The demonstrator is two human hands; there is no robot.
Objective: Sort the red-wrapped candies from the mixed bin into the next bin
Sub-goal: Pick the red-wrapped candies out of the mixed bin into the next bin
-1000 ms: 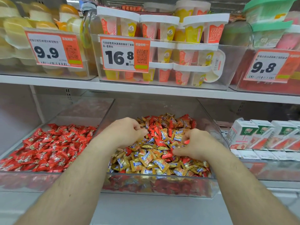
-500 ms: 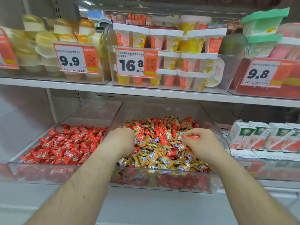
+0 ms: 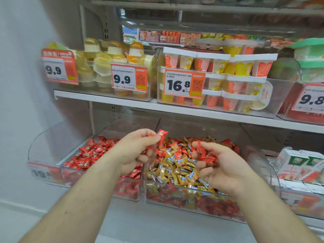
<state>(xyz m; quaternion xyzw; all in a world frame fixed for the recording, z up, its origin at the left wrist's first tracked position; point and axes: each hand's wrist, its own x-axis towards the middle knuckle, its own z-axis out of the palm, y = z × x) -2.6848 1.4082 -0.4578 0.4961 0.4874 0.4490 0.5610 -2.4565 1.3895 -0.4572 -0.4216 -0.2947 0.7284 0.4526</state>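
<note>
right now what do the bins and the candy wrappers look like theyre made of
Mixed bin: clear rigid plastic, glossy; candies show through its front wall. Red-candy bin looks the same. Gold wrappers and the red wrapper held by the left hand: thin shiny film, probably foil-lined plastic, crinkled and glinting.

Bright, even store lighting fills the scene, seemingly from overhead, with only faint, soft shadows under the white upper shelf (image 3: pixel 175 109). The whole picture is slightly smeared by motion blur (worst at the left edge, where an orange price tag reading 9.9 (image 3: pixel 58 67) is streaked). Wide-angle distortion bends the shelf lines. Pale glare sheens the clear plastic bin walls (image 3: pixel 201 130).
</note>
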